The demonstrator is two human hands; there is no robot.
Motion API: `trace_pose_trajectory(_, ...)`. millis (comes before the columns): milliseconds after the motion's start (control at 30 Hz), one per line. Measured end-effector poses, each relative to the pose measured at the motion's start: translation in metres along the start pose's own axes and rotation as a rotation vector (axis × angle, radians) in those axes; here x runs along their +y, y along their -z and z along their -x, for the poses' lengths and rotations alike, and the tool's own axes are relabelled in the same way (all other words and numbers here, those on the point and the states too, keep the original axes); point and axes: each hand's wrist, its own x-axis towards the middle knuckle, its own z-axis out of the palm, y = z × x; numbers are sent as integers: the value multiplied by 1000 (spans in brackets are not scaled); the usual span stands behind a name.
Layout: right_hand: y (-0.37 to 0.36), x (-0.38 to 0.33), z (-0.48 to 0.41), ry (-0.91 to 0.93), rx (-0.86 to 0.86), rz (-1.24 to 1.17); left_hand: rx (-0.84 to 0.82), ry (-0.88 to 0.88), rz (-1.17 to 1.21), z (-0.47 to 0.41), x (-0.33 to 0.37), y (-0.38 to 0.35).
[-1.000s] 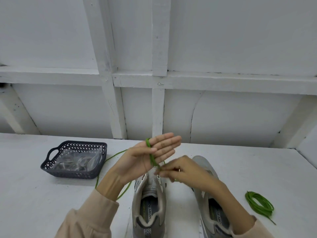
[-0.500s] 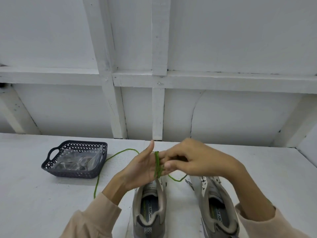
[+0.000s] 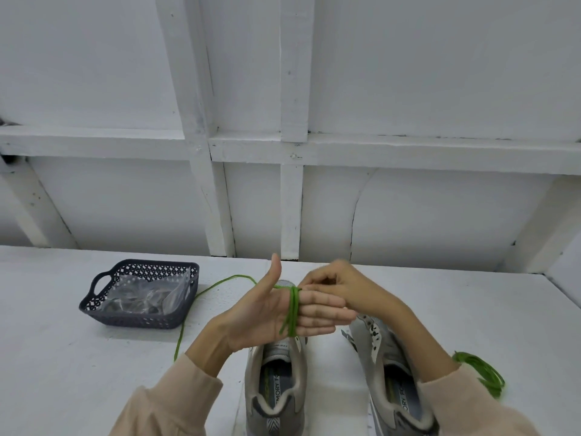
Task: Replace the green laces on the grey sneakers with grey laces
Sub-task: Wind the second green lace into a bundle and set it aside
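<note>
Two grey sneakers stand side by side, heels toward me: the left sneaker (image 3: 276, 382) and the right sneaker (image 3: 390, 376), neither with laces that I can see. My left hand (image 3: 276, 313) is held flat above the left sneaker, palm up, thumb raised. A green lace (image 3: 293, 311) is wound several times around its fingers. The lace's loose tail trails left over the table. Just behind those fingertips, my right hand (image 3: 342, 289) has its fingers curled and pinches the lace. A second green lace (image 3: 481, 371) lies coiled to the right of the right sneaker.
A dark plastic basket (image 3: 107, 313) with clear bags (image 3: 144, 298) inside stands on the white table (image 3: 78, 372) at the left. A white panelled wall rises behind the table.
My right hand has circled from below my left hand to behind its fingers, adding lace turns. My left hand has turned palm up with the thumb raised. The tail has shortened.
</note>
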Motion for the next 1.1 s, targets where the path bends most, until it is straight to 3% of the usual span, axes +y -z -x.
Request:
trace_pose_trajectory(133, -23, 14, 19, -143, -25, -63, -2, -105, 103, 5, 8, 5)
trace_pose_trajectory(267, -42, -1, 36, -11, -200, 36, 38, -172, 118, 1, 11, 9)
trace_pose_trajectory(467, -32, -37, 42, 83, -416, 341, 126, -62, 79, -3, -1, 17)
trace_pose_trajectory(600, 7, -59, 29, 99, -293, 382, 161, 50, 81, -1, -11, 16)
trace_pose_trajectory(800, 40, -57, 2, 65, -131, 254, 118, 43, 57, -5, -3, 7)
trace_pose_trajectory(1000, 33, -47, -5, 120, 79, 509, 163, 92, 32, -8, -8, 5)
trace_pose_trajectory(1100, 27, -44, -8, 202, 165, 500, 145, 70, 43, -8, -9, 3)
